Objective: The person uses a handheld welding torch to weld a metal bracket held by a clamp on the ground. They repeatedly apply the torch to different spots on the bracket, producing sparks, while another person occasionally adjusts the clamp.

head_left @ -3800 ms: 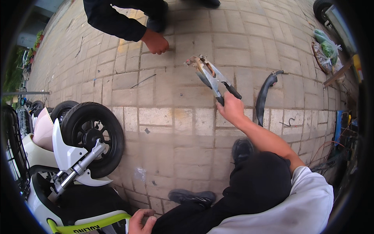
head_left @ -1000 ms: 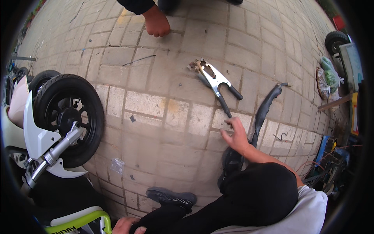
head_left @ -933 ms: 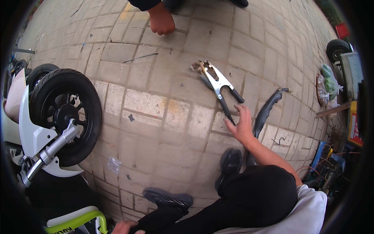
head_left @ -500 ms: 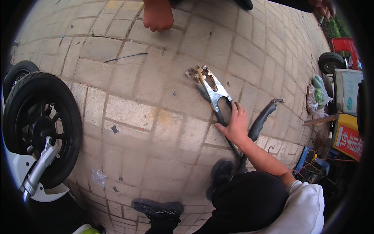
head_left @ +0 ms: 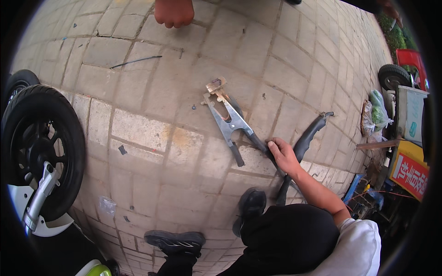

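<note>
Brick paving fills most of the head view, with a paler band of blocks running across it. Near the middle is a metal clamp, its jaws pointing to the upper left and its two black grips spread apart. The right hand is closed around the back end of one grip, thumb on top, where a dark cable leads off beneath the fingers. The other grip is free, its end toward the lower edge. Whether the clamp rests on the bricks or is held just above them, I cannot tell. The left hand lies outside the view, so its grip cannot be told.

Just beyond the right hand, a black wavy tube slants across the paving. Another person's fist shows at the upper edge, well apart from the clamp. To the left are a large black wheel and a silver fork leg; a thin dark strip and a clear plastic scrap lie on the bricks. Two dark shoes are near the lower edge. At the far right are plastic bags, a small tyre and a red-and-yellow sign.
</note>
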Available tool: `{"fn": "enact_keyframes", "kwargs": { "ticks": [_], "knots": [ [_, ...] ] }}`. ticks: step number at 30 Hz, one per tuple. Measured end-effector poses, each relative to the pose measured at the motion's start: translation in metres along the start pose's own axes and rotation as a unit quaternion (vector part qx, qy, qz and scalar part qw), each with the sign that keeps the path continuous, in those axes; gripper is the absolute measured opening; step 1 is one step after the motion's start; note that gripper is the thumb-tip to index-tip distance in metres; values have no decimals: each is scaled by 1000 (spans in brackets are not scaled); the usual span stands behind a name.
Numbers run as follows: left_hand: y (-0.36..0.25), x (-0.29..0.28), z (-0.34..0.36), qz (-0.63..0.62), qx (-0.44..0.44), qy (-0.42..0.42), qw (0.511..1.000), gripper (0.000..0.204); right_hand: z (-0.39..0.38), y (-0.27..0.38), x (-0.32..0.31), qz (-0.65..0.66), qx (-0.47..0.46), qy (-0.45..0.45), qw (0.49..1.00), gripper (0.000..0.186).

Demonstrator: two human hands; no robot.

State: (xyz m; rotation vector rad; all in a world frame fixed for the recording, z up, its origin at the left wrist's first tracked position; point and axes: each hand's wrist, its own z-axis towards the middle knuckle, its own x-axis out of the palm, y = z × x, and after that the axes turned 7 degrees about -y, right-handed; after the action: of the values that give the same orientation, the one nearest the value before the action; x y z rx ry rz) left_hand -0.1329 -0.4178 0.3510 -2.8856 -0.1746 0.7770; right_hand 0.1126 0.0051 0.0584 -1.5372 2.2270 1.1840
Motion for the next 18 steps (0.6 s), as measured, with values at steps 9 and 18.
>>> {"fn": "enact_keyframes", "kwargs": {
  "ticks": [9,18],
  "knots": [
    [-17,0,1,-39,-2,-2,999,25,1,19,24,-136,-265,-125,946,33],
    [-25,2,1,-36,-46,7,998,30,-5,25,33,-154,-296,-151,931,30]
  ]
}}
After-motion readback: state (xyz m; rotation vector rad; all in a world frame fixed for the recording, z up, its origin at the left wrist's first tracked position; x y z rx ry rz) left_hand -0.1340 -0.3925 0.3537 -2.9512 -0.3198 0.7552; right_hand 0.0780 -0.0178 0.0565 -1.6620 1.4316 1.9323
